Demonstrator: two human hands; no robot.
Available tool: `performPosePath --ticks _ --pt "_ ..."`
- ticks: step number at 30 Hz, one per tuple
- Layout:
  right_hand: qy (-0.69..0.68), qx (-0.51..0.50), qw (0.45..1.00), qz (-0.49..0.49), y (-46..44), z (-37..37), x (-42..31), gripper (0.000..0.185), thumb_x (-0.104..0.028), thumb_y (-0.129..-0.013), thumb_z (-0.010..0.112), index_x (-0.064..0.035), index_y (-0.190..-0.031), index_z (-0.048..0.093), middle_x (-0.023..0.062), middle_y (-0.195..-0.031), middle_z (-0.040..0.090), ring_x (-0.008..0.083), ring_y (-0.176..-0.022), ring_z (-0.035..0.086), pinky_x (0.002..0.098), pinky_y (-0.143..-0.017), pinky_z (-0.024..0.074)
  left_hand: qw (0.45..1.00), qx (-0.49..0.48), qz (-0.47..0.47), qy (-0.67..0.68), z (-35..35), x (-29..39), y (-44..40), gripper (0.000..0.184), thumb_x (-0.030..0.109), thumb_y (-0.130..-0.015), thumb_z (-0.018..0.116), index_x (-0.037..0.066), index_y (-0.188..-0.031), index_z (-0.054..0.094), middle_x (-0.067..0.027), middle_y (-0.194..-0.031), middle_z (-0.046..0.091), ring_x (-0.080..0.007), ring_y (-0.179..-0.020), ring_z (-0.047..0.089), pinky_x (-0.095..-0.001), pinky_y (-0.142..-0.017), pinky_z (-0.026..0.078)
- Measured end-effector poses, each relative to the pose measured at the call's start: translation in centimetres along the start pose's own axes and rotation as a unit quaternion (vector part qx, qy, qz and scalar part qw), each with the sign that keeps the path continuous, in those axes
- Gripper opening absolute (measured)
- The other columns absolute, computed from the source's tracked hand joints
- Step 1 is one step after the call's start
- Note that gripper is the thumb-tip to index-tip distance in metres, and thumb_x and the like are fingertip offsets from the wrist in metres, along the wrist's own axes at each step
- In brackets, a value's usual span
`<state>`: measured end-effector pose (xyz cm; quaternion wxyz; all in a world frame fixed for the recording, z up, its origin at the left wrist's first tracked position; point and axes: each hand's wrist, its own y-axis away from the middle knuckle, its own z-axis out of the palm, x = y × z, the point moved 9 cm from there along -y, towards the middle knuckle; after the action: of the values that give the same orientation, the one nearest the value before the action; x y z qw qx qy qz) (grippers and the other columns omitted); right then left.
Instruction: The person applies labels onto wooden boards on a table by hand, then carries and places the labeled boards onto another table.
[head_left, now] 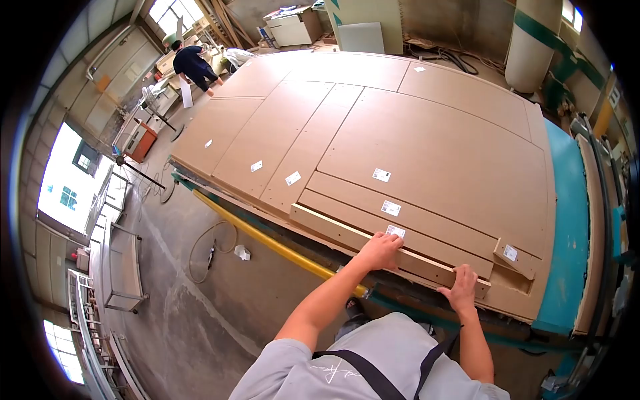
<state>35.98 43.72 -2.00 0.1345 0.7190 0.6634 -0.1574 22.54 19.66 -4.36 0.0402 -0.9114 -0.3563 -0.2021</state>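
Note:
A long narrow board strip (427, 268) stands tilted up on its edge along the near side of the cut panel sheet (440, 147). My left hand (381, 251) grips it near the middle, fingers over its upper edge, beside a white label (395, 231). Near the strip's right end, my right hand (461, 288) is closed round it, with the thumb on the near side. Behind the strip lie other narrow strips (427, 223) with white labels. A short loose offcut-like piece (517, 259) with a label sits askew to the right of my right hand.
A yellow rail (260, 237) runs along the table's near left side. A blue surface (563, 227) borders the sheet on the right. A hose (193, 257) lies on the floor, and metal carts (120, 267) stand left. A person in dark clothes (192, 65) is at the far left corner.

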Motion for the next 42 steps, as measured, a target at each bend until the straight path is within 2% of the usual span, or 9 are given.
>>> performPosePath --ticks 5,12,14,17,19,22,28,35,42 --pt "-0.051 0.043 0.997 -0.033 -1.3 -0.6 0.6 0.046 -0.031 -0.074 0.091 -0.0055 -0.106 0.069 0.0119 -0.099 0.068 0.0367 -0.096 0.063 0.0448 -0.092 0.0452 0.999 -0.014 -0.029 0.016 1.2 -1.4 0.2 0.051 0.036 -0.080 0.085 0.010 -0.119 0.067 -0.0105 -0.114 0.071 -0.0301 -0.114 0.067 -0.0447 -0.101 0.048" --pt "0.007 0.074 0.996 -0.043 -3.3 -3.1 -0.6 0.037 -0.030 -0.081 0.084 -0.0078 -0.107 0.070 0.0123 -0.100 0.068 0.0355 -0.100 0.063 0.0460 -0.093 0.0446 1.000 0.023 -0.005 -0.016 -1.9 -2.0 -2.7 0.031 0.032 -0.083 0.081 0.010 -0.103 0.072 -0.0130 -0.096 0.072 -0.0333 -0.101 0.070 -0.0473 -0.090 0.054" --pt "0.002 0.073 0.997 -0.034 -4.4 -2.4 0.9 0.036 -0.028 -0.083 0.082 -0.0083 -0.111 0.071 0.0125 -0.106 0.066 0.0355 -0.103 0.061 0.0467 -0.095 0.0441 1.000 0.020 -0.004 -0.013 -2.0 -1.9 -3.7 0.035 0.031 -0.084 0.082 0.011 -0.111 0.072 -0.0119 -0.109 0.071 -0.0327 -0.108 0.067 -0.0475 -0.094 0.054" --pt "0.014 0.050 0.998 -0.021 -5.0 -1.2 3.1 0.061 -0.037 -0.081 0.085 -0.0097 -0.131 0.065 0.0133 -0.126 0.061 0.0342 -0.122 0.056 0.0476 -0.107 0.0409 0.999 0.050 -0.013 -0.002 -2.6 -2.0 -3.4 0.067 0.032 -0.083 0.083 0.016 -0.144 0.060 -0.0088 -0.145 0.057 -0.0313 -0.140 0.048 -0.0468 -0.120 0.036" --pt "0.068 0.027 0.996 -0.059 -4.9 -0.8 2.0 0.092 -0.049 -0.075 0.088 -0.0111 -0.149 0.051 0.0129 -0.146 0.051 0.0321 -0.141 0.043 0.0492 -0.120 0.0313 0.998 0.053 -0.008 -0.022 -2.8 -1.6 -2.5 0.073 0.034 -0.081 0.085 0.017 -0.147 0.057 -0.0090 -0.150 0.054 -0.0322 -0.143 0.045 -0.0472 -0.122 0.033" --pt "0.099 -0.014 0.993 -0.068 -3.6 0.9 1.7 0.110 -0.057 -0.068 0.090 -0.0115 -0.156 0.042 0.0123 -0.155 0.043 0.0300 -0.150 0.034 0.0500 -0.127 0.0218 0.999 0.033 0.000 -0.042 -1.4 -1.9 -0.9 0.087 0.038 -0.077 0.088 0.018 -0.153 0.051 -0.0091 -0.159 0.046 -0.0338 -0.149 0.038 -0.0490 -0.126 0.028" --pt "0.057 0.022 0.997 -0.046 -3.2 0.8 2.9 0.094 -0.049 -0.068 0.092 -0.0131 -0.145 0.054 0.0097 -0.148 0.051 0.0295 -0.144 0.042 0.0465 -0.124 0.0278 0.997 0.062 0.004 -0.034 -0.8 -2.5 1.4 0.087 0.033 -0.072 0.091 0.016 -0.149 0.055 -0.0093 -0.155 0.050 -0.0316 -0.147 0.041 -0.0488 -0.124 0.030" --pt "0.029 0.065 0.993 -0.095 -2.5 0.8 3.3 0.075 -0.044 -0.067 0.093 -0.0155 -0.131 0.066 0.0063 -0.135 0.058 0.0304 -0.141 0.047 0.0505 -0.123 0.0323 0.997 0.072 -0.011 -0.013 -1.7 -2.8 1.1 0.064 0.022 -0.067 0.092 0.013 -0.127 0.071 -0.0073 -0.122 0.065 -0.0312 -0.123 0.059 -0.0456 -0.108 0.046" --pt "0.006 0.069 0.996 -0.053 -3.5 -0.2 3.9 0.075 -0.042 -0.070 0.093 -0.0136 -0.133 0.064 0.0092 -0.140 0.054 0.0297 -0.140 0.047 0.0509 -0.123 0.0307 0.996 0.079 0.000 -0.031 -4.2 -2.6 -1.8 0.070 0.024 -0.070 0.089 0.015 -0.136 0.066 -0.0072 -0.129 0.064 -0.0309 -0.127 0.057 -0.0463 -0.111 0.044"
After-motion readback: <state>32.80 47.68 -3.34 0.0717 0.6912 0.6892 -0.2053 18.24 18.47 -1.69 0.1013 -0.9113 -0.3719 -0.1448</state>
